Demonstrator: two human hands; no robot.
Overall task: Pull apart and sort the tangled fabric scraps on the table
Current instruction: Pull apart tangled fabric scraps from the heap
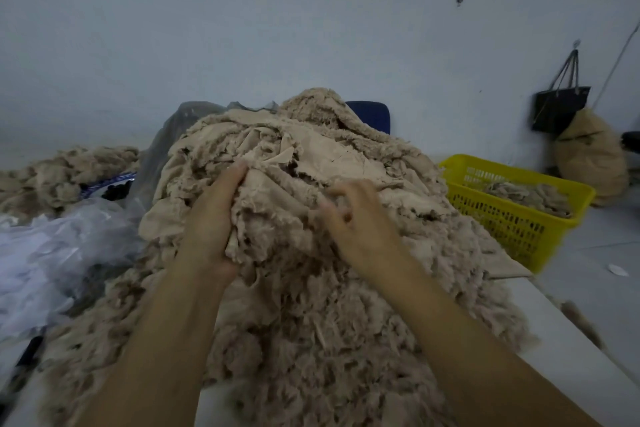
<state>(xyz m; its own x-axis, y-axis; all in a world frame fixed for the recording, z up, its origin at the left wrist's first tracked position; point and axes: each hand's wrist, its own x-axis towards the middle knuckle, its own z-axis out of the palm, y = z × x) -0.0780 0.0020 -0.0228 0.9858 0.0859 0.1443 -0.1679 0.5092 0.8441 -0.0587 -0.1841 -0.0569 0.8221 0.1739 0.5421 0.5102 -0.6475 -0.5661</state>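
A big heap of tangled beige fabric scraps [346,156] fills the middle of the white table [561,333]. Flat torn pieces lie on top and frayed fluffy strips spill toward me. My left hand [214,218] grips a bunch of scraps at the heap's front, thumb under the wad and fingers curled over it. My right hand [360,218] sits just to the right, its fingers curled and blurred, pinching at loose fabric on the heap's surface.
A yellow slotted basket [512,222] holding some beige scraps stands at the right, off the table's edge. Crumpled clear plastic sheeting [55,246] lies at the left, with a smaller scrap pile [62,173] behind it. A black bag [561,107] hangs on the wall above a stuffed sack [592,156].
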